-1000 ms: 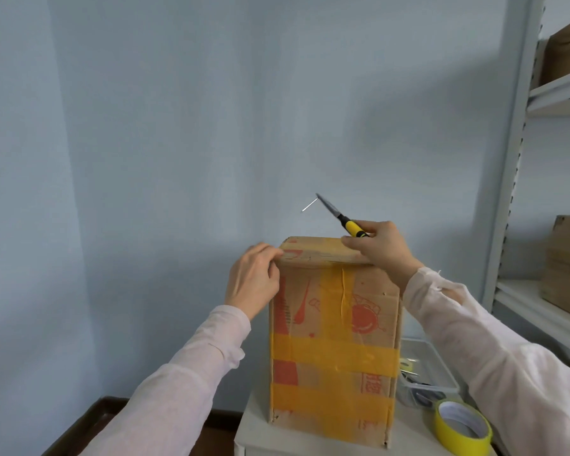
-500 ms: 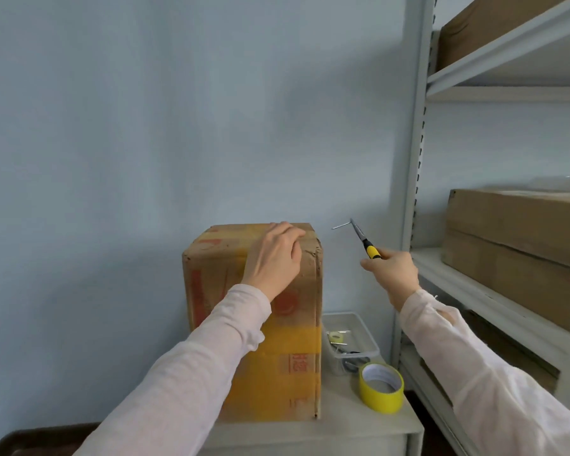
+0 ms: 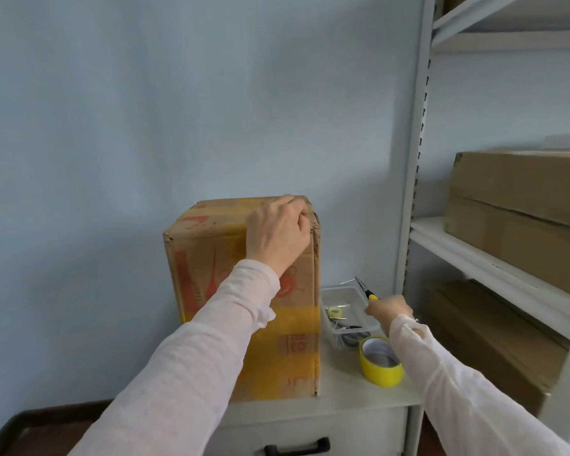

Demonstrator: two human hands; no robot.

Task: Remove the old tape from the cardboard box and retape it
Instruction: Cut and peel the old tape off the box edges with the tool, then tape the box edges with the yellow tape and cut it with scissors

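A tall cardboard box (image 3: pixel 208 258) with red print and bands of old yellow tape stands upright on a white cabinet (image 3: pixel 352 393). My left hand (image 3: pixel 278 233) rests on its top right corner, fingers curled over the edge. My right hand (image 3: pixel 390 309) grips yellow-handled pliers (image 3: pixel 364 289) above a clear plastic tray (image 3: pixel 338 292) to the right of the box; a thin metal pin sticks out of the plier tips. A yellow tape roll (image 3: pixel 380 362) sits on the cabinet in front of the tray.
The tray holds a small tape roll and metal bits. A white metal shelf rack (image 3: pixel 412 179) stands at the right with flat cardboard boxes (image 3: pixel 520 199) on its shelves. The cabinet has a drawer with a black handle (image 3: pixel 297 447). A pale blue wall is behind.
My right hand has lowered the pliers from beside the box top down over the clear tray. My left hand stays on the box's top corner. The view has dropped slightly.
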